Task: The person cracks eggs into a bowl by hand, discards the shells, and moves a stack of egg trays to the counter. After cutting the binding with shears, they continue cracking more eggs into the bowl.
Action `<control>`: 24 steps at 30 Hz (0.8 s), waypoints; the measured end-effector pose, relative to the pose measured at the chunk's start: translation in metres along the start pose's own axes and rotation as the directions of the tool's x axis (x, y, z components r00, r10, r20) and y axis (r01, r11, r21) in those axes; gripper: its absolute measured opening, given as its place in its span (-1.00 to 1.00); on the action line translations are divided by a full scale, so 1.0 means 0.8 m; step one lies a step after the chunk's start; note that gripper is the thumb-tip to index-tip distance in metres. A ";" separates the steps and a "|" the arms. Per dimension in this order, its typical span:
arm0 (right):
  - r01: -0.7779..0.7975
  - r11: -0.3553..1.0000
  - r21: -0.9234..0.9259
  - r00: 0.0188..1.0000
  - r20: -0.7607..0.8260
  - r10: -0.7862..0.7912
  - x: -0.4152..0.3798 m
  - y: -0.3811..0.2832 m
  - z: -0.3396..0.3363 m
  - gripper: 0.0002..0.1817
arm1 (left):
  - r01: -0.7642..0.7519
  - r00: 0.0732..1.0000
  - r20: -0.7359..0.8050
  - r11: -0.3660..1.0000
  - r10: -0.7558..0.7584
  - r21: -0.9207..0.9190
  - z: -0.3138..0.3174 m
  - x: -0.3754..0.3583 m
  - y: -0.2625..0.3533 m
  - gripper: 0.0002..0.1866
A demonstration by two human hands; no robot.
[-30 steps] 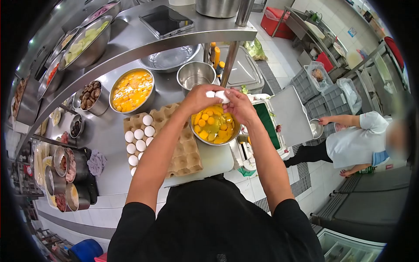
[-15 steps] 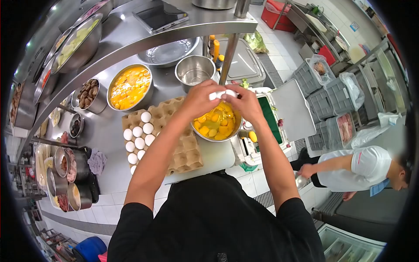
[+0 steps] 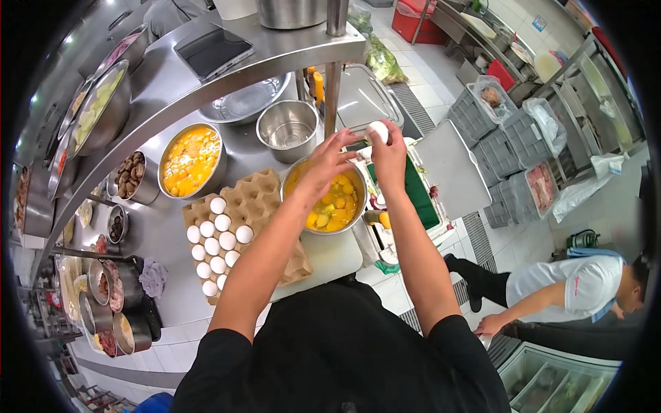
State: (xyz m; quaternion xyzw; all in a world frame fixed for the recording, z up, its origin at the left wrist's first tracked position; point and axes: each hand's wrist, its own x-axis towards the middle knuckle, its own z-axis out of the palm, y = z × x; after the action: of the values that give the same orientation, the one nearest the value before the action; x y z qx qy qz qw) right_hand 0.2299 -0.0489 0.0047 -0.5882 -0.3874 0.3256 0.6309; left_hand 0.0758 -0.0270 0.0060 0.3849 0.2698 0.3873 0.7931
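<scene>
Left hand [image 3: 323, 166]: spread wide above your bowl [image 3: 336, 231]
Right hand [image 3: 388, 150]: you pinch a white eggshell [image 3: 378, 131]
Bowl: holds yellow yolks [image 3: 340, 204]

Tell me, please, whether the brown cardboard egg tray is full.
The tray is partly full: round white eggs sit in it alongside bare cups.

The left hand [image 3: 325, 165] hides part of the bowl [image 3: 365, 199]; the left forearm [image 3: 265, 265] covers some egg tray [image 3: 258, 187]. The top edge crops a steel pot [image 3: 292, 12].
</scene>
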 end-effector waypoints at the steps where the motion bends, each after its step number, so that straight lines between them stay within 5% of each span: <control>1: -0.006 0.980 0.197 0.995 -0.098 0.026 0.012 0.007 0.016 -0.51 | -0.007 0.997 -0.076 0.994 0.016 0.108 -0.016 -0.003 0.002 -0.39; 2: 0.004 0.922 0.386 0.980 -0.185 0.073 0.023 0.014 0.034 -0.55 | -0.006 0.988 -0.152 0.977 0.039 0.213 -0.031 -0.006 0.003 -0.47; 4: 0.007 0.966 0.258 0.928 -0.361 0.090 0.050 0.057 0.068 -0.61 | -0.051 0.975 -0.199 0.975 0.095 0.214 -0.052 -0.009 0.003 -0.56; 5: -0.001 0.985 0.170 0.955 -0.293 0.051 0.061 0.080 0.084 -0.62 | -0.051 0.971 -0.210 0.958 0.114 0.283 -0.055 -0.012 0.007 -0.57; 6: -0.234 0.966 0.109 0.972 0.016 0.234 0.043 0.045 0.087 -0.59 | -0.048 0.967 -0.218 0.935 0.131 0.350 -0.057 -0.015 0.010 -0.57; 10: -0.344 0.882 0.321 0.936 0.193 0.295 0.023 0.019 0.075 -0.58 | -0.121 0.956 -0.165 0.838 0.243 0.532 -0.061 -0.013 0.024 -0.53; 12: -0.373 0.843 0.387 0.919 0.279 0.279 0.009 0.016 0.056 -0.61 | -0.205 0.962 -0.012 0.749 0.274 0.630 -0.058 -0.013 0.035 -0.46; 14: -0.393 0.880 0.266 0.845 0.483 0.231 -0.009 0.007 0.044 -0.60 | -0.263 0.954 0.041 0.768 0.296 0.584 -0.062 -0.010 0.043 -0.45; 16: -0.411 0.881 0.235 0.816 0.525 0.241 -0.024 0.002 0.039 -0.64 | -0.222 0.975 0.166 0.733 0.149 0.643 -0.073 -0.014 0.048 -0.52; 19: -0.388 0.922 0.024 0.759 0.576 0.304 -0.027 0.003 0.030 -0.64 | -0.235 0.971 0.129 0.716 0.200 0.658 -0.079 -0.026 0.027 -0.58; 24: -0.071 0.932 -0.356 0.726 0.622 0.293 -0.030 -0.011 0.027 -0.56 | -0.180 0.977 0.071 0.596 0.203 0.783 -0.091 -0.044 0.024 -0.53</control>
State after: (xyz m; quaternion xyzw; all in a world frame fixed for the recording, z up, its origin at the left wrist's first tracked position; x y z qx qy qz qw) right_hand 0.1988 -0.0596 0.0111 -0.5593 -0.5718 0.5103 0.3160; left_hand -0.0044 -0.0188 -0.0147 0.7140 0.3791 0.3181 0.4953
